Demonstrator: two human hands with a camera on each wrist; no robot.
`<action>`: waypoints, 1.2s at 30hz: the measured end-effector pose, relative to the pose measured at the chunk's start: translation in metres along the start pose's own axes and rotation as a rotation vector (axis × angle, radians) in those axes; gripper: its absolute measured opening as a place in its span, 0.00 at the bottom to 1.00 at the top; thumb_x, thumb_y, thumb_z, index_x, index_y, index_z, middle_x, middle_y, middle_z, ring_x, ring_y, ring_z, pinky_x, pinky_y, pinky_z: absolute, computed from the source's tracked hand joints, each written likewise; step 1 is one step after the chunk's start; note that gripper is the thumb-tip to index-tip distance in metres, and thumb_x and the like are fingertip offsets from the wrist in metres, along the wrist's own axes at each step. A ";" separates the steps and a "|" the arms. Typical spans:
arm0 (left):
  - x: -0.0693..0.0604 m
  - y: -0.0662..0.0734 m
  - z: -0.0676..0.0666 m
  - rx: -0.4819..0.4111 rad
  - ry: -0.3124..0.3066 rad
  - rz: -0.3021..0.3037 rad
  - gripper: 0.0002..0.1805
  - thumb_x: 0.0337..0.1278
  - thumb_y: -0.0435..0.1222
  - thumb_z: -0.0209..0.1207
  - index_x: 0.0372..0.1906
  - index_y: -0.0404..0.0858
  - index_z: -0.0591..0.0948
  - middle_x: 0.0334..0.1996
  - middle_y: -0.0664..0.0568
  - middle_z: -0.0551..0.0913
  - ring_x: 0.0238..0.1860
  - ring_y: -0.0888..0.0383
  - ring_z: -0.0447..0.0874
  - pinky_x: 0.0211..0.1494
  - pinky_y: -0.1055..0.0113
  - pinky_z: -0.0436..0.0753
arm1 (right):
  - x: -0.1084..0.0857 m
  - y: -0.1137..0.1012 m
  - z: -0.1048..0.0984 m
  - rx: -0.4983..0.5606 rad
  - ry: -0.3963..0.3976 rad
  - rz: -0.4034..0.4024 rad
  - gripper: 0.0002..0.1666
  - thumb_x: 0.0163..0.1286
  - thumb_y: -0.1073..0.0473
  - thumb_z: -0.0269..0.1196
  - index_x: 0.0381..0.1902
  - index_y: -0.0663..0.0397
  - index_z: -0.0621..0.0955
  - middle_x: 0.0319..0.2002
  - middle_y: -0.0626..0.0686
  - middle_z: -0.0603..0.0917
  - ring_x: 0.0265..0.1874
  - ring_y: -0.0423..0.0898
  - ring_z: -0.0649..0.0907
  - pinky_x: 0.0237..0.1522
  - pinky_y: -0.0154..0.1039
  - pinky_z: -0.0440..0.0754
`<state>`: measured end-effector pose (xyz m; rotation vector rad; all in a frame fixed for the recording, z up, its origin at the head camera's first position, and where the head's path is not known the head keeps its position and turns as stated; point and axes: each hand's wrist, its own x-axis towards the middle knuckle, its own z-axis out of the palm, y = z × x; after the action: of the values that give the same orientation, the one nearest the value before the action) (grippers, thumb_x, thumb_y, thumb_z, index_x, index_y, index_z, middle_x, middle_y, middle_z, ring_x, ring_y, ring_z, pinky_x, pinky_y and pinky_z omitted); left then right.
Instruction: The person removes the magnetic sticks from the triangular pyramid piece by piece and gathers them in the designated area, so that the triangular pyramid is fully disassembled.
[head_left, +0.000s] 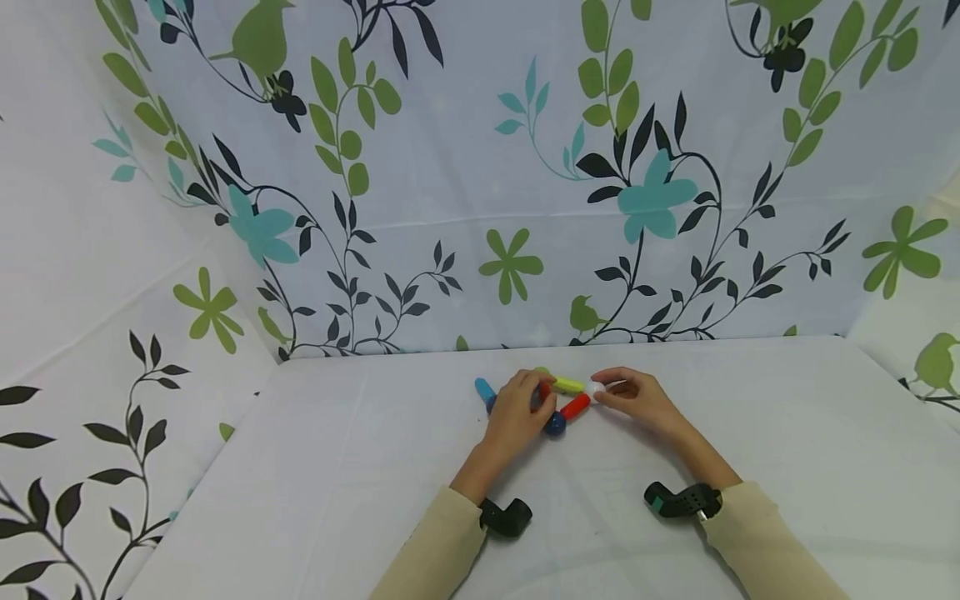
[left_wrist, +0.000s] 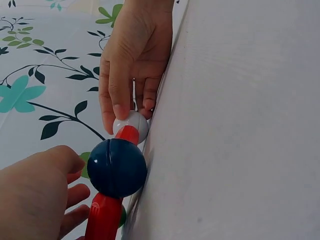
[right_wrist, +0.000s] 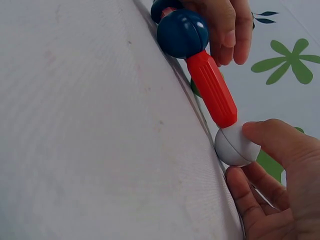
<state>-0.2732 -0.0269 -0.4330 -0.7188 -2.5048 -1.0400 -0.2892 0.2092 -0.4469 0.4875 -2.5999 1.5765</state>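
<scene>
A linked figure of rods and balls lies on the white table. My right hand (head_left: pixel 637 402) pinches the white ball (right_wrist: pixel 236 145) between thumb and fingers; a red rod (right_wrist: pixel 212 90) joins it to a dark blue ball (right_wrist: pixel 182 34). My left hand (head_left: pixel 516 417) curls over the figure's left part, with a red rod (head_left: pixel 545 390) between thumb and fingers. In the left wrist view, this hand (left_wrist: pixel 37 192) is beside the dark blue ball (left_wrist: pixel 117 167) and another red stretch (left_wrist: pixel 103 217). My left fingers partly hide the joints there.
A yellow-green rod (head_left: pixel 567 385) lies at the figure's far side, and a light blue rod (head_left: pixel 484 389) sticks out left of my left hand. The white table (head_left: pixel 360 467) ends at a hanging cloth (head_left: pixel 450 200) printed with leaves, flowers and birds.
</scene>
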 end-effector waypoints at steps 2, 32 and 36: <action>0.000 0.001 0.000 0.013 -0.024 -0.011 0.12 0.65 0.37 0.59 0.51 0.39 0.81 0.49 0.48 0.81 0.51 0.53 0.79 0.59 0.59 0.76 | -0.001 0.000 0.000 0.013 -0.007 -0.006 0.22 0.66 0.59 0.67 0.55 0.63 0.79 0.52 0.63 0.81 0.46 0.53 0.81 0.45 0.25 0.77; -0.004 -0.007 0.006 0.173 -0.136 0.002 0.14 0.60 0.49 0.63 0.45 0.46 0.87 0.40 0.55 0.85 0.69 0.52 0.63 0.70 0.46 0.56 | 0.000 -0.003 0.012 0.025 -0.023 -0.089 0.20 0.62 0.63 0.69 0.51 0.65 0.80 0.43 0.60 0.82 0.36 0.44 0.79 0.38 0.29 0.78; -0.004 -0.007 0.006 0.155 -0.138 -0.007 0.13 0.60 0.48 0.64 0.45 0.46 0.87 0.39 0.55 0.85 0.69 0.53 0.63 0.71 0.46 0.55 | 0.000 -0.003 0.013 0.021 -0.014 -0.090 0.20 0.61 0.64 0.69 0.50 0.65 0.80 0.43 0.60 0.83 0.35 0.43 0.79 0.37 0.29 0.78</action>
<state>-0.2749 -0.0279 -0.4430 -0.7591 -2.6709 -0.8119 -0.2874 0.1969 -0.4503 0.6107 -2.5348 1.5795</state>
